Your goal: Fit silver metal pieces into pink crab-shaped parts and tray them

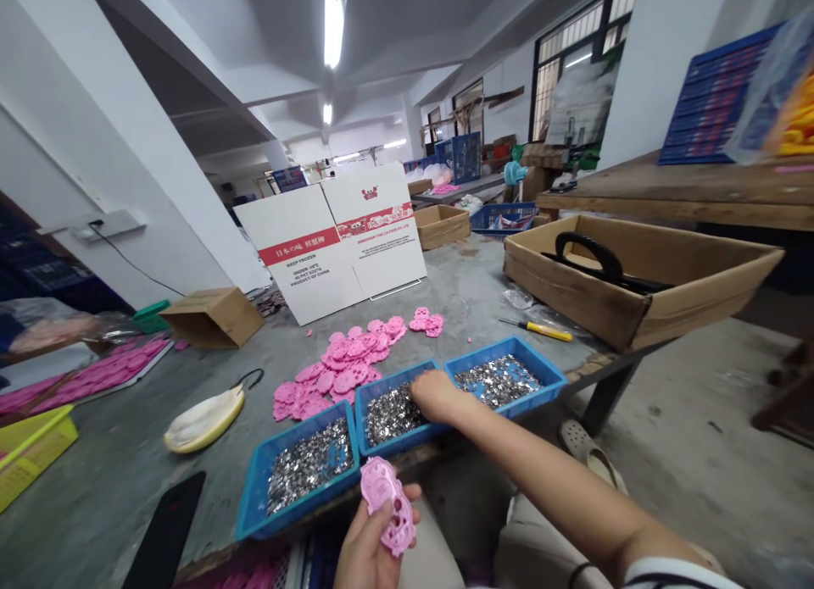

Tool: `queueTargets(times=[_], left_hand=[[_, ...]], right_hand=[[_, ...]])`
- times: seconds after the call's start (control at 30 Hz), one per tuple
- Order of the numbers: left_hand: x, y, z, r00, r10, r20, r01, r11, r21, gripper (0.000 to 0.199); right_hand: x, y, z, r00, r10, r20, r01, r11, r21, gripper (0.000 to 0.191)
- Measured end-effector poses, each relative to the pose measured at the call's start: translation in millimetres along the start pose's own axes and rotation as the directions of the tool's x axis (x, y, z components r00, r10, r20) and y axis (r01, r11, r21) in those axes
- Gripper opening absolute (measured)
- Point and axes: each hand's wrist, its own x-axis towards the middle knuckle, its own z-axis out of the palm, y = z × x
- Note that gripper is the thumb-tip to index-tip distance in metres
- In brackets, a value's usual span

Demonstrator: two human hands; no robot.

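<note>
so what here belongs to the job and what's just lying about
In use:
pink plastic piece, in left hand
small metal parts in middle blue tray, at right hand
probably pink pile, left blue tray, right blue tray

Seemingly lying about:
yellow-handled screwdriver
white printed carton

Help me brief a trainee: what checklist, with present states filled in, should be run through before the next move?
1. Pink piece secured: ok, the left hand grips it.
2. Right hand at a tray: ok, it reaches into the middle blue tray.
3. Metal part picked up: cannot tell, the right hand's grasp is hidden.
4. Outer trays stocked: ok, the left tray and right tray both hold small metal parts.
5. Bench left of the trays clear: not ok, a black flat object lies there.
</note>
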Motion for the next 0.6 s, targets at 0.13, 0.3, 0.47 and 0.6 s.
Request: queueTargets(times=[0.13,0.3,0.47,0.6], left_hand=[[4,-2,-3.9,0.999,0.002,0.033,-0.004,0.998,0.059,0.063],[11,-6,-11.9,0.983,-0.100,0.151,0.077,0.985,0.156,0.054],[17,-8,-18.6,0.959,-0.161,0.232,0.102,0.963,0.249,0.050],[19,-7,-19.5,0.956,-0.184,0.229,0.116,0.953,0.281,0.053]], right_hand=[[-2,2,3,1.000,0.005,0.015,-0.006,0.999,0.034,0.029],[-3,3,6,1.000,0.006,-0.014,-0.005,0.997,0.078,0.032],[-5,3,4,1.000,0.001,-0.017,0.001,0.995,0.095,0.033],[-3,2,3,1.000,-0.014,0.019,0.012,0.996,0.094,0.028]])
